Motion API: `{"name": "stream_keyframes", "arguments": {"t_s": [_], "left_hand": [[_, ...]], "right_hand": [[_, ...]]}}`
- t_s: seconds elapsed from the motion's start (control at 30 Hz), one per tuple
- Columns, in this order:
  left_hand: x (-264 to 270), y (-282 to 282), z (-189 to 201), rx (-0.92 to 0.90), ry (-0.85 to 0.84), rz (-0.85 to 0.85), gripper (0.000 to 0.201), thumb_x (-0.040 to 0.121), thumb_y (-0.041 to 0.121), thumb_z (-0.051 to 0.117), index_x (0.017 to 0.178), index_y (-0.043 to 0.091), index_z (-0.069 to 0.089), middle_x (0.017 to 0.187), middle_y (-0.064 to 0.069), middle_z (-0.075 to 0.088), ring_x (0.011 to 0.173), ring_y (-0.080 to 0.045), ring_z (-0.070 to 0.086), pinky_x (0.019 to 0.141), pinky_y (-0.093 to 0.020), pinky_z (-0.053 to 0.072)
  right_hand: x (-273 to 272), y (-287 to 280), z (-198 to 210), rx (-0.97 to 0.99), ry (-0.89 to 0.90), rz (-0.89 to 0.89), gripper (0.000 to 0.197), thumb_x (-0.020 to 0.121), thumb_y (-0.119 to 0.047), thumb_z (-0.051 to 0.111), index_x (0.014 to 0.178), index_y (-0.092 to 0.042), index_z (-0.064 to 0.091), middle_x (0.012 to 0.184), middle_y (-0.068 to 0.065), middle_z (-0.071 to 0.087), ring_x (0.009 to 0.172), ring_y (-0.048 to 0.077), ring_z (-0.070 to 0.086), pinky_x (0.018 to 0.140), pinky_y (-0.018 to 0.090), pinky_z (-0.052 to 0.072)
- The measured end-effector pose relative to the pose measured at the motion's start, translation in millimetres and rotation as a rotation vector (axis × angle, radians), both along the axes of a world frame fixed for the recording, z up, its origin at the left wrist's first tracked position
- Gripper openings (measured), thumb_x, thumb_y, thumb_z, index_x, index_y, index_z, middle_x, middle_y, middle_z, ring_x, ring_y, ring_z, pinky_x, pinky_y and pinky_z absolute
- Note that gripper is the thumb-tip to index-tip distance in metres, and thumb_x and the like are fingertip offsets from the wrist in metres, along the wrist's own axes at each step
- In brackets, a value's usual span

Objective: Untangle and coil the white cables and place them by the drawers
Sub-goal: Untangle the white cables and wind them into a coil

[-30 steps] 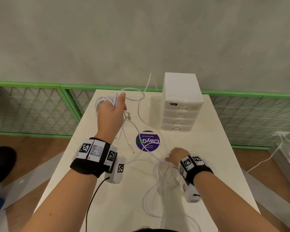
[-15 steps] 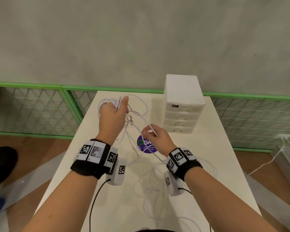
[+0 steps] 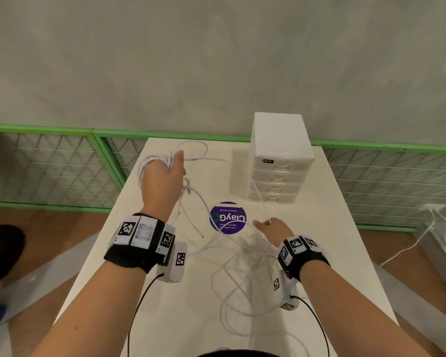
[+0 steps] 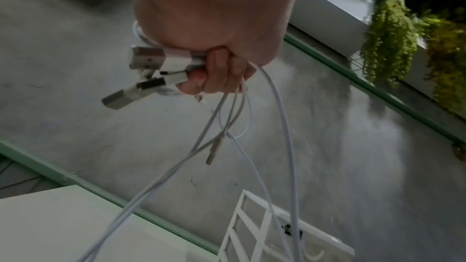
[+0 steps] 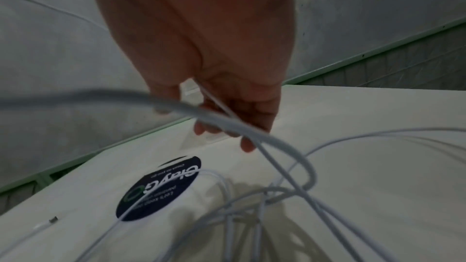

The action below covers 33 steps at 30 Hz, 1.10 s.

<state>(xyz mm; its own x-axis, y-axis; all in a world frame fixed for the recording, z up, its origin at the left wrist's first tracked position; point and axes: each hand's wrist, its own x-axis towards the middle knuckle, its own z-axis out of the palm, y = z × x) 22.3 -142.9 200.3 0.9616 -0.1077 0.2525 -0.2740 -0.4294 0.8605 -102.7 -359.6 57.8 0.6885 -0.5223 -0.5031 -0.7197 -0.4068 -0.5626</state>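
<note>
Now | left hand (image 3: 162,176) grips coiled cables (image 3: 150,163) near table (image 3: 113,253) far edge | right hand (image 3: 273,229) pinches strand

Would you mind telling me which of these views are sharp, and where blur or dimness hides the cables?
Head view: evenly lit and sharp, edges bowed by the wide lens. Left wrist: dim, but plugs in the left hand read clearly. Right wrist: dark; a near cable smears across the right hand.
</note>
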Motion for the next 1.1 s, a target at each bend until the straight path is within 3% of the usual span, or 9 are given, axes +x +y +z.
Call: {"name": "stream_keyframes", "arguments": {"t_s": [0.1, 0.23, 0.4, 0.6, 0.67, 0.77, 0.93, 1.0, 1.1], "left_hand": [[-4, -7, -7, 0.075, 0.052, -0.097, 0.049, 0.096, 0.037, 0.051, 0.053, 0.014, 0.055, 0.037, 0.007, 0.041, 0.036, -0.008, 0.041, 0.048, -0.024, 0.029], [-13, -17, -17, 0.137, 0.084, -0.28, 0.049, 0.095, 0.037, 0.053, 0.052, 0.012, 0.057, 0.03, 0.005, 0.04, 0.03, -0.004, 0.042, 0.05, -0.024, 0.029], [-16, -21, -22, 0.157, 0.084, -0.347, 0.05, 0.094, 0.039, 0.054, 0.052, 0.011, 0.057, 0.03, 0.007, 0.043, 0.032, -0.005, 0.042, 0.05, -0.025, 0.032], [8, 4, -16, 0.071, 0.07, -0.136, 0.049, 0.094, 0.039, 0.054, 0.051, 0.014, 0.058, 0.041, 0.002, 0.046, 0.039, -0.014, 0.042, 0.051, -0.025, 0.033], [11, 9, -16, 0.057, 0.063, -0.114, 0.05, 0.094, 0.042, 0.053, 0.052, 0.014, 0.059, 0.044, -0.001, 0.049, 0.043, -0.016, 0.044, 0.054, -0.026, 0.035], [5, 4, -18, 0.109, 0.104, -0.173, 0.054, 0.092, 0.05, 0.05, 0.059, 0.011, 0.065, 0.043, 0.002, 0.046, 0.043, -0.015, 0.044, 0.05, -0.025, 0.032], [-10, -14, -23, 0.125, 0.226, -0.365, 0.065, 0.092, 0.06, 0.039, 0.07, 0.009, 0.071, 0.037, 0.006, 0.046, 0.038, -0.006, 0.046, 0.05, -0.025, 0.035], [-14, -20, -22, 0.092, 0.289, -0.411, 0.07, 0.094, 0.058, 0.032, 0.076, 0.003, 0.072, 0.036, 0.007, 0.045, 0.033, -0.002, 0.042, 0.043, -0.019, 0.033], [-11, -16, -18, 0.037, 0.331, -0.39, 0.073, 0.098, 0.054, 0.028, 0.081, -0.003, 0.071, 0.034, 0.006, 0.042, 0.03, -0.002, 0.038, 0.036, -0.014, 0.03]], "right_hand": [[8, 11, 14, 0.057, -0.301, -0.076, 0.096, 0.07, -0.048, 0.077, 0.145, -0.016, 0.026, 0.143, 0.01, 0.039, 0.129, 0.024, 0.043, 0.104, 0.038, 0.039], [30, 26, 43, -0.238, -0.73, 0.073, 0.087, 0.077, -0.032, 0.075, 0.147, -0.02, 0.025, 0.148, 0.005, 0.034, 0.134, 0.018, 0.033, 0.111, 0.032, 0.03], [46, 36, 60, -0.354, -0.679, 0.264, 0.027, 0.093, -0.03, 0.056, 0.11, -0.012, 0.068, 0.108, 0.008, 0.069, 0.103, 0.026, 0.061, 0.092, 0.035, 0.044], [20, 0, 24, -0.307, -0.468, 0.023, 0.024, 0.097, -0.027, 0.05, 0.102, -0.014, 0.069, 0.104, 0.006, 0.07, 0.095, 0.027, 0.061, 0.073, 0.025, 0.037], [11, -13, 11, -0.253, -0.292, -0.03, 0.027, 0.098, -0.026, 0.045, 0.11, -0.014, 0.066, 0.114, 0.008, 0.067, 0.103, 0.028, 0.059, 0.078, 0.027, 0.04], [10, -13, 9, -0.259, -0.179, -0.01, 0.044, 0.098, -0.035, 0.043, 0.135, -0.012, 0.049, 0.14, 0.011, 0.049, 0.128, 0.027, 0.044, 0.105, 0.035, 0.036], [29, 34, 66, 0.015, -0.707, 0.11, 0.064, 0.091, -0.042, 0.056, 0.146, -0.025, 0.03, 0.151, -0.004, 0.032, 0.136, 0.01, 0.032, 0.111, 0.027, 0.027], [39, 49, 84, 0.096, -0.812, 0.188, 0.052, 0.09, -0.033, 0.06, 0.138, -0.03, 0.042, 0.14, -0.008, 0.046, 0.124, 0.004, 0.045, 0.103, 0.022, 0.035], [45, 54, 99, 0.172, -0.906, 0.035, 0.016, 0.094, -0.015, 0.052, 0.096, -0.023, 0.066, 0.084, -0.006, 0.066, 0.077, 0.005, 0.061, 0.081, 0.028, 0.05]]}}
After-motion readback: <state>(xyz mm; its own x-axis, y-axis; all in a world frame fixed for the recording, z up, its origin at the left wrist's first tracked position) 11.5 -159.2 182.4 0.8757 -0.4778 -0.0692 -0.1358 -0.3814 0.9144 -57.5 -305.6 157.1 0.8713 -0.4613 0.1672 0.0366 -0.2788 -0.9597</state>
